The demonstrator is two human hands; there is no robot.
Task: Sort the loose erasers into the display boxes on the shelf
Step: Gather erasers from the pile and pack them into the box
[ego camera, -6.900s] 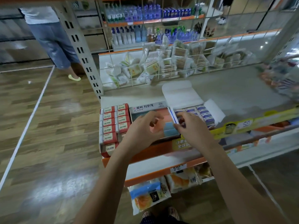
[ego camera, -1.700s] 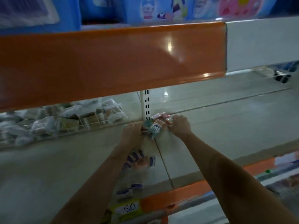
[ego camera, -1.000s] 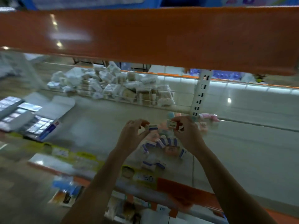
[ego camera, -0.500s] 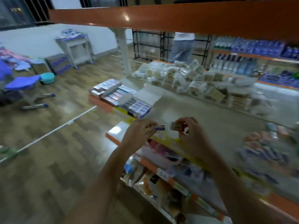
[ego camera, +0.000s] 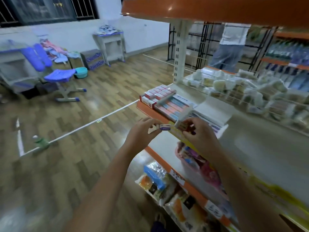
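Both hands have carried erasers toward display boxes.

3 display boxes side by side on shelf end; wire basket behind.

Wood-plank floor with white tape line. White wall, barred windows above. Small white table, purple chair, teal basin, cardboard box. Dim light.

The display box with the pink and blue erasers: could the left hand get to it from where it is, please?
Probably yes: the left hand, pinching a blue-label eraser, is just short of the open display box, with nothing between them.
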